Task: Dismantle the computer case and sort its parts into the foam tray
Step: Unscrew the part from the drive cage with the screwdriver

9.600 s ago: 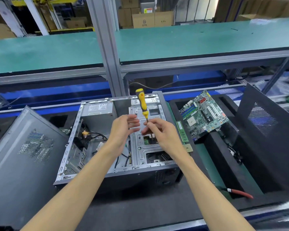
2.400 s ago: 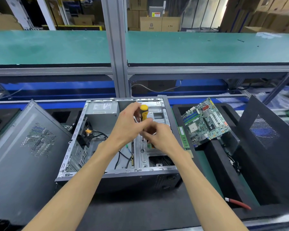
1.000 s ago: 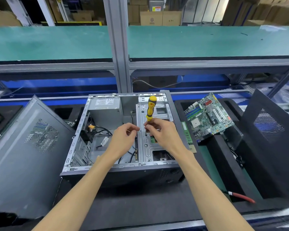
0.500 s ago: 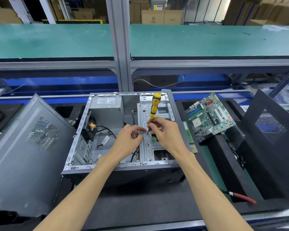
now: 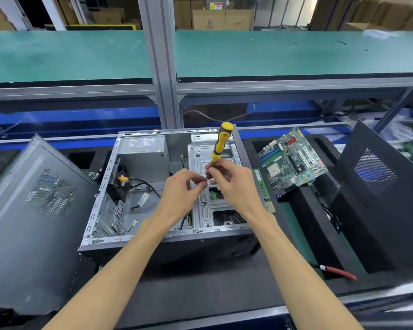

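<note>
Head view: screw removal at the drive cage, case [image 5: 167, 244] open on the table [image 5: 200, 289].

Right hand [image 5: 236, 184] curled round the lower shaft of the screwdriver [image 5: 221, 141], handle tilted up and away. Left hand [image 5: 181, 194] with fingertips pinched together at the tip, touching the right hand; presumably on a loosened screw, too small to confirm. Both above the cage [image 5: 205, 210] at the right inside the case. Motherboard [image 5: 292, 160] already leaning in the foam tray [image 5: 317, 225], just right of the case; side panel [image 5: 31, 217] propped at left. Recommended: keep shaft steady, lift screw straight off the tip, hold pinch firm over the open case to avoid a drop among the cables [image 5: 148, 186], then transfer to tray.
</note>
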Tool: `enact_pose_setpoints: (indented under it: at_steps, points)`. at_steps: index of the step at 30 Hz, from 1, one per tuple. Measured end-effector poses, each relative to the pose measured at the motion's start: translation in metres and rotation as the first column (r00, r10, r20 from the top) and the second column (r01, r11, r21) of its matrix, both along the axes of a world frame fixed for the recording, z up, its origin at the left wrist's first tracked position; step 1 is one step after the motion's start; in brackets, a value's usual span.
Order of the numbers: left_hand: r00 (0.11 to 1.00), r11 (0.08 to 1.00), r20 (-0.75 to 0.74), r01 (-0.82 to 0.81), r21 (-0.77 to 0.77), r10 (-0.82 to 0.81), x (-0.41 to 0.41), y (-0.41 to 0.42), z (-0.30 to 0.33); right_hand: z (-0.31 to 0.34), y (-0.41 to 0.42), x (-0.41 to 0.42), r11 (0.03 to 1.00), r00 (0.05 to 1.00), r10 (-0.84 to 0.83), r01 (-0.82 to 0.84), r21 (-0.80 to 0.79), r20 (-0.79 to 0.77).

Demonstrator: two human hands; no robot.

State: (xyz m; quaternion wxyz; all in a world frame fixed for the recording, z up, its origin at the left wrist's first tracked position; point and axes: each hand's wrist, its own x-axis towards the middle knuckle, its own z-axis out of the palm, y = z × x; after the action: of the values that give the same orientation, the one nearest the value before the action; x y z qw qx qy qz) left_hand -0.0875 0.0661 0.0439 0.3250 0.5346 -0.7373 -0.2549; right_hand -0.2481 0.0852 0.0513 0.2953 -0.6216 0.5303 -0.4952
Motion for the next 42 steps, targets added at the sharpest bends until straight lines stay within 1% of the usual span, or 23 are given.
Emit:
enact_pose_setpoints:
  at_steps: [4, 7, 9, 11, 13, 15, 17, 18, 20, 23, 25, 29, 31, 36, 39, 42]
  points:
    - [0.999, 0.999, -0.028, 0.019, 0.033, -0.018, -0.011, 0.001, 0.007, 0.012, 0.01, -0.012, 0.997, 0.997, -0.058, 0.06, -0.048, 0.052]
    - [0.989, 0.998, -0.143, 0.045, 0.04, -0.039, -0.031, 0.011, 0.019, 0.022, 0.023, -0.039, 0.986, 0.985, -0.136, 0.145, -0.078, 0.105]
    - [0.969, 0.992, -0.223, 0.116, 0.051, -0.102, -0.052, 0.021, 0.03, 0.023, 0.035, -0.062, 0.976, 0.976, -0.193, 0.201, -0.079, 0.095]
    - [0.939, 0.973, -0.283, 0.223, 0.063, -0.197, -0.076, 0.032, 0.04, 0.021, 0.049, -0.084, 0.966, 0.966, -0.246, 0.251, -0.069, 0.075]
    - [0.901, 0.931, -0.299, 0.354, 0.086, -0.314, -0.103, 0.046, 0.042, 0.016, 0.065, -0.103, 0.949, 0.949, -0.303, 0.308, -0.061, 0.086]
    - [0.863, 0.868, -0.255, 0.478, 0.137, -0.435, -0.13, 0.061, 0.036, 0.009, 0.083, -0.12, 0.924, 0.922, -0.373, 0.38, -0.053, 0.105]
    - [0.844, 0.819, -0.157, 0.536, 0.205, -0.513, -0.147, 0.075, 0.023, 0.0, 0.099, -0.13, 0.907, 0.903, -0.417, 0.421, -0.027, 0.105]
    - [0.831, 0.803, -0.09, 0.555, 0.216, -0.549, -0.157, 0.081, 0.015, -0.006, 0.108, -0.138, 0.894, 0.891, -0.445, 0.448, -0.006, 0.092]
    - [0.815, 0.807, 0.033, 0.565, 0.173, -0.578, -0.172, 0.091, 0.002, -0.019, 0.125, -0.151, 0.871, 0.869, -0.492, 0.491, 0.032, 0.049]
    - [0.791, 0.786, 0.046, 0.597, 0.162, -0.61, -0.19, 0.101, -0.017, -0.037, 0.146, -0.165, 0.834, 0.834, -0.55, 0.548, 0.061, 0.026]
    - [0.79, 0.78, 0.051, 0.589, 0.209, -0.611, -0.197, 0.108, -0.036, -0.048, 0.157, -0.167, 0.817, 0.818, -0.574, 0.57, 0.086, 0.033]
    - [0.843, 0.813, 0.095, 0.472, 0.341, -0.529, -0.197, 0.103, -0.077, -0.071, 0.173, -0.17, 0.796, 0.803, -0.594, 0.58, 0.173, 0.042]
    - [0.857, 0.826, 0.133, 0.422, 0.375, -0.498, -0.197, 0.098, -0.093, -0.084, 0.181, -0.171, 0.792, 0.804, -0.594, 0.577, 0.2, 0.029]
    - [0.846, 0.849, 0.215, 0.402, 0.343, -0.487, -0.205, 0.096, -0.11, -0.107, 0.192, -0.166, 0.792, 0.813, -0.58, 0.548, 0.268, 0.05]
    - [0.827, 0.843, 0.253, 0.402, 0.358, -0.502, -0.21, 0.093, -0.114, -0.115, 0.197, -0.167, 0.789, 0.813, -0.581, 0.551, 0.273, 0.04]
    - [0.803, 0.836, 0.289, 0.41, 0.366, -0.521, -0.213, 0.09, -0.117, -0.121, 0.201, -0.17, 0.787, 0.807, -0.585, 0.543, 0.293, 0.077]
